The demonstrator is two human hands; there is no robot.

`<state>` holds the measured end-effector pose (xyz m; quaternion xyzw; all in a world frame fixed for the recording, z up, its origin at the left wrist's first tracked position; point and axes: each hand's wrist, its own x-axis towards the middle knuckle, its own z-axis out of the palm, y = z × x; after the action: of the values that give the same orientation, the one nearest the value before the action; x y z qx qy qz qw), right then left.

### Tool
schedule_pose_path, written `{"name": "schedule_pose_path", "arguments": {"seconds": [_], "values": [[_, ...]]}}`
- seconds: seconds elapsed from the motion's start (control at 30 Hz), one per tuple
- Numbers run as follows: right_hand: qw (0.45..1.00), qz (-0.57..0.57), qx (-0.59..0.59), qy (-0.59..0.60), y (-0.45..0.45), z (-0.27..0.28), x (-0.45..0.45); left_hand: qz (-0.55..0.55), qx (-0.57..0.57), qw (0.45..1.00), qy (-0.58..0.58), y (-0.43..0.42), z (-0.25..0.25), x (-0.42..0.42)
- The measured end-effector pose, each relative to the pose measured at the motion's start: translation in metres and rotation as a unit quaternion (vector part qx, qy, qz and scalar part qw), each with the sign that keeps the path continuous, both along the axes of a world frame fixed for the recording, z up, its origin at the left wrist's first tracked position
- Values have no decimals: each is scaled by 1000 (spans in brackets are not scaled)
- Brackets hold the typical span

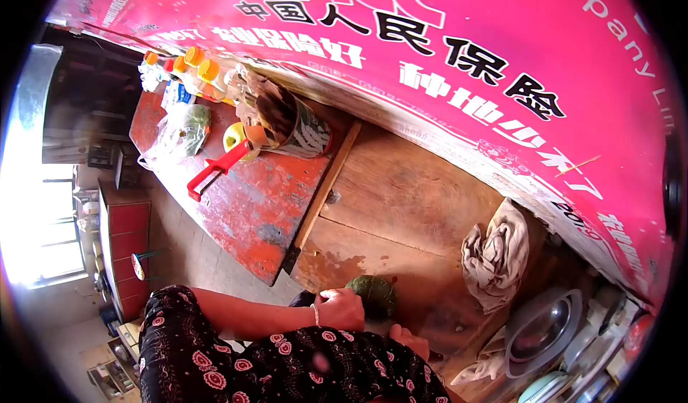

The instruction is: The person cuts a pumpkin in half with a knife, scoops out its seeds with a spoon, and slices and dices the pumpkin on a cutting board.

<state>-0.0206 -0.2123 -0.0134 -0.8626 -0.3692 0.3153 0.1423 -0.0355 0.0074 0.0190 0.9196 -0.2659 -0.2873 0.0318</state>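
A dark green round vegetable (373,295) lies at the near edge of the wooden board (401,209), at the bottom centre. My left hand (342,310), with a light bracelet at the wrist, is closed at the vegetable's left side; what its fingers hold is hidden. A dark object (304,299) shows just beyond that wrist. Close by the vegetable's near right side is my right hand (410,340), its fingers curled in, and I cannot make out what is in them. Wet patches mark the wood near the vegetable.
A crumpled cloth (498,259) lies on the board's right, near a grey plastic basin (545,335) and stacked dishes. On the red table (244,202) are a red-handled tool (221,168), a bucket (308,134), a bagged green vegetable (193,127) and orange-capped bottles. A pink banner hangs behind.
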Motion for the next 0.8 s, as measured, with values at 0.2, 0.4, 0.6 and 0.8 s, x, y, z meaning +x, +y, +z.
{"name": "schedule_pose_path", "arguments": {"seconds": [0.2,0.4,0.6,0.8], "values": [[1000,-13,-3,5,10,-18,17,103,-2,994,39,-2,-8,14],[998,11,-22,51,19,-6,29,127,-22,988,83,7,-9,19],[998,-1,-59,-3,25,-7,16,74,-134,986,-64,27,-27,13],[996,-18,-81,-41,33,-5,9,53,-141,989,7,35,-39,13]]}}
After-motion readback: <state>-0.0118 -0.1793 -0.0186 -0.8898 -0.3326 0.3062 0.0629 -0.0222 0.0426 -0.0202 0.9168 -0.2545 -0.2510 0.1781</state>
